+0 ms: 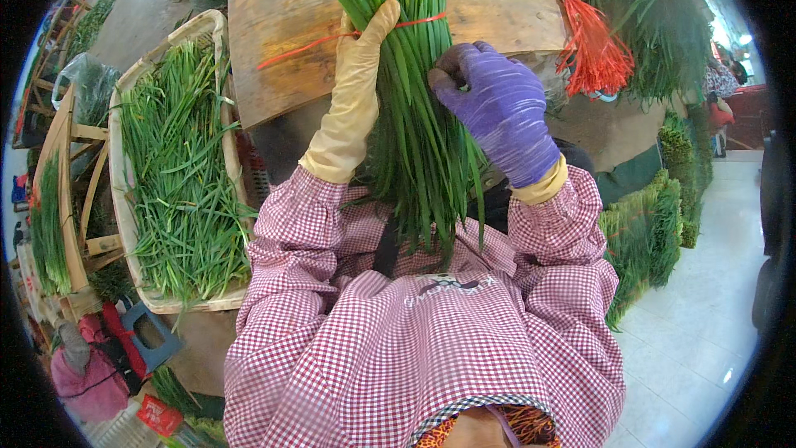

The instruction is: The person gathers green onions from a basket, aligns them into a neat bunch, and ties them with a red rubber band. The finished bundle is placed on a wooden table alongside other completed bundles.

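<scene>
My left hand (362, 65), in a pale yellow rubber glove, grips a thick bunch of long green leaves (413, 68), which look like garlic chives. Its thumb lies across the front of the bunch. A red tie (423, 20) crosses the bunch by that thumb, and one loose end sticks out to the left. The pale stalks rest over a worn wooden board (497, 3), while the dark leaf tips hang towards my checked smock. At the bunch's right side is my right hand (497, 106), in a purple glove, with curled fingers; whether they pinch any leaves is unclear.
A pale plastic crate (115, 180) of loose green leaves stands at left. Red ties (587, 37) hang over the board's right edge beside tied green bunches (653, 31). More bunches (647, 236) stand on the floor at right. A person (87, 373) is at lower left.
</scene>
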`<state>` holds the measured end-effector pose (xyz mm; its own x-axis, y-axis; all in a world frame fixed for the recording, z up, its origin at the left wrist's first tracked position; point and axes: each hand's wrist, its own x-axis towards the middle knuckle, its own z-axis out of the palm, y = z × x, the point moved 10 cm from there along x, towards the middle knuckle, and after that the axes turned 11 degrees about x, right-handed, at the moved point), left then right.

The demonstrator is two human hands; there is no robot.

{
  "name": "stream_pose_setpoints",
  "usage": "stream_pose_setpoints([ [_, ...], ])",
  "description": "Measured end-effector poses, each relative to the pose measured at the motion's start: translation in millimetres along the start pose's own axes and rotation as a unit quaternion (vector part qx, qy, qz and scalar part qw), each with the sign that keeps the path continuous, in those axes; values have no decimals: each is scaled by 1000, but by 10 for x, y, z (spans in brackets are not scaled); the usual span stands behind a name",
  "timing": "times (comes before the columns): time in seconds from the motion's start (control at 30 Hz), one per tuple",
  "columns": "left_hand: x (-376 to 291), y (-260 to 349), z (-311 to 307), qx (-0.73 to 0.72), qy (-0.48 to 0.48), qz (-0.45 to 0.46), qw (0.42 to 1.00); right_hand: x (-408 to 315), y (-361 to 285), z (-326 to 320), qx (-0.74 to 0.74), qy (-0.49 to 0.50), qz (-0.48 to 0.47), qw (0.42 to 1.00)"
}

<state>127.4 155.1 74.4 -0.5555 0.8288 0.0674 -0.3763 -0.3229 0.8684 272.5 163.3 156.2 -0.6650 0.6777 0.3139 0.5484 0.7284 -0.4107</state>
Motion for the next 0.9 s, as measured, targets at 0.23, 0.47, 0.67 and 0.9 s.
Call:
stream_pose_setpoints([
  [0.23, -19, -53, 10, -16, -17, -26, 999, 81, 297, -217, 206, -1, 83, 975],
  [0.47, 10, -118, -12, -17, -12, -27, 999, 137, 604, 109, 431, -157, 239, 856],
  [0.67, 9, -126, 4, -25, -12, -40, 999, 253, 476, 50, 349, -113, 169, 915],
  [0.9, -8, -126, 51, -39, -17, -36, 998, 396, 221, -100, -54, -35, -128, 990],
])
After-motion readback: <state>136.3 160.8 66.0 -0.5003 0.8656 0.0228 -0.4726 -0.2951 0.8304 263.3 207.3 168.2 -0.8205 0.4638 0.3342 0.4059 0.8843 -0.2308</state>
